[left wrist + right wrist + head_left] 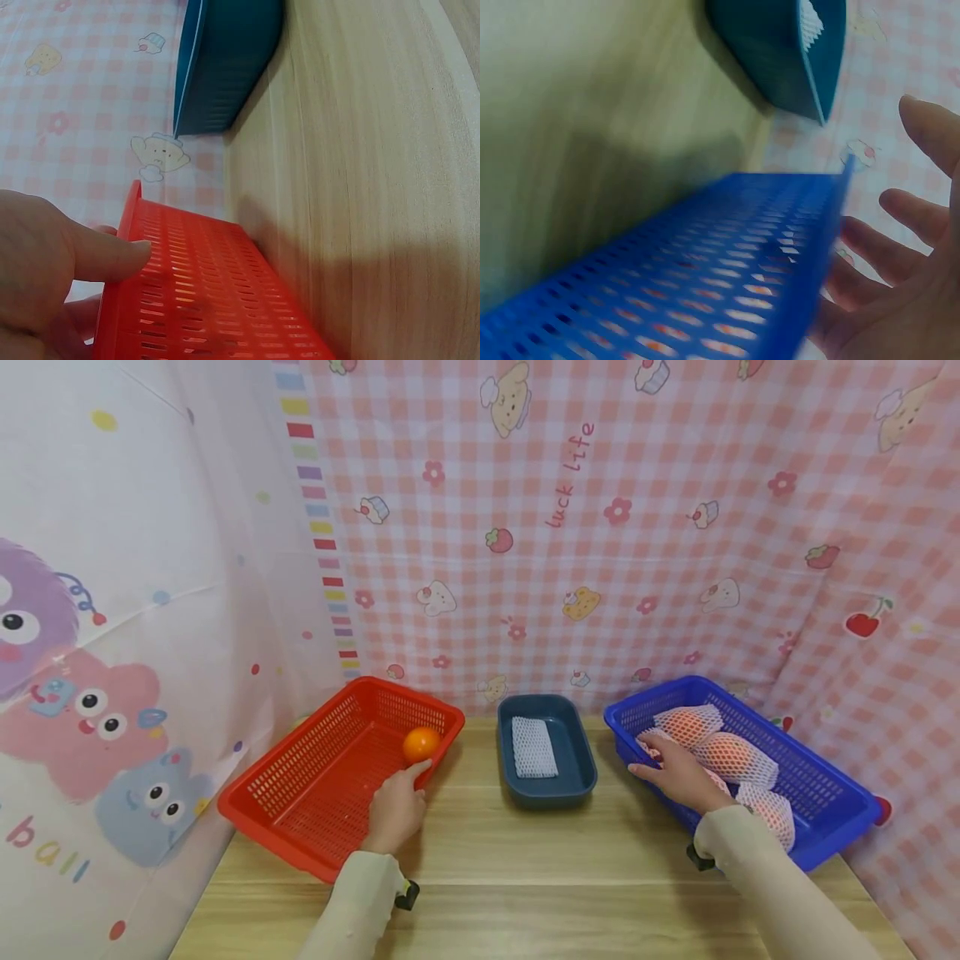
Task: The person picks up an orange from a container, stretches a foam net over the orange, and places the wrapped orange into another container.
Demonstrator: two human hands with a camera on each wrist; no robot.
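In the head view my left hand is over the right side of the red basket, close to a bare orange inside. The left wrist view has its thumb at the basket's rim, other fingers partly hidden behind the wall. My right hand reaches over the near left rim of the blue basket, above fruits in white foam nets. Its thumb and fingers are spread apart in the right wrist view, with nothing held between them.
Between the baskets stands a dark teal tray with a flat white foam net in it. All three containers are on a wooden table. A pink checked cloth hangs behind, and printed cloth lines the left side.
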